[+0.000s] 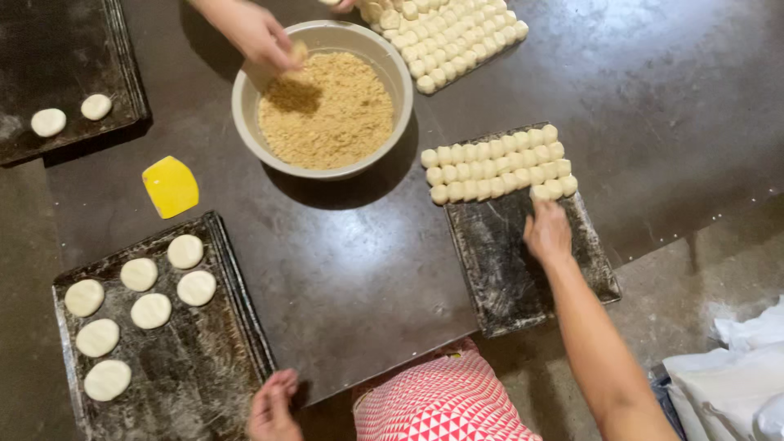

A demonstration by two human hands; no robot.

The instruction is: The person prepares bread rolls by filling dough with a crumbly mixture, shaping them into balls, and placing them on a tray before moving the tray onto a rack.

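My right hand (547, 233) reaches onto a dark floured tray (514, 269) and its fingertips close on a small dough ball (541, 193) at the near edge of several rows of dough balls (498, 163). My left hand (273, 406) rests at the table's near edge beside another dark tray (196, 367), fingers curled, with nothing visible in it. That tray carries several flattened dough discs (139, 274).
Another person's hand (253, 33) holds a filled piece over a grey bowl of brown crumbs (327, 110). A yellow scraper (170, 186) lies left of the bowl. A far tray holds many dough balls (445, 37); a far-left tray (57, 57) holds two discs. White bags (735, 376) lie at right.
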